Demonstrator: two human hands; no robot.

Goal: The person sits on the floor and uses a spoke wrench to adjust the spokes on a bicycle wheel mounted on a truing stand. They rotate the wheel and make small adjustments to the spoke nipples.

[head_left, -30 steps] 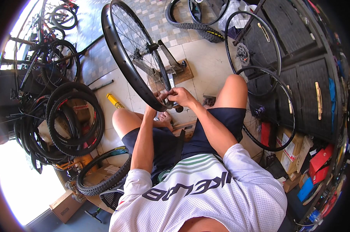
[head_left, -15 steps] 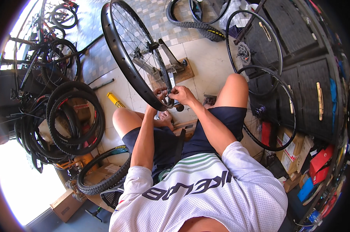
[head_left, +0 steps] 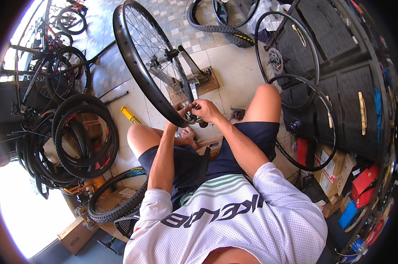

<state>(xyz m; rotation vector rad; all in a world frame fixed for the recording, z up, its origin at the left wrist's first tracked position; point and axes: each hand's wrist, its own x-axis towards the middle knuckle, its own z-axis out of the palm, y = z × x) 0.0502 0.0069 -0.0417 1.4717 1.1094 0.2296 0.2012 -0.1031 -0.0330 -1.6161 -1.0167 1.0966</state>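
1. the person sits low on the tiled floor [head_left: 234,66], knees apart, both forearms reaching forward from the bottom of the view.
2. the right hand [head_left: 206,110] is closed at the lowest part of the wheel rim [head_left: 133,66], its fingers pinched on something small there; it is too small to tell what.
3. the left hand [head_left: 177,115] meets the same spot from the other side, fingers curled against the rim just beside the right hand; whether it grips the rim or only steadies it is hard to make out.
4. the spoked wheel stands upright in a truing stand [head_left: 191,72], which rests on a wooden board [head_left: 207,86] on the floor just ahead of the knees.
5. a yellow tool [head_left: 130,115] lies on the floor near the left knee.
6. a stack of black tyres [head_left: 82,141] sits to the left; two bare wheels [head_left: 295,57] lean against dark cabinets [head_left: 339,70] on the right.
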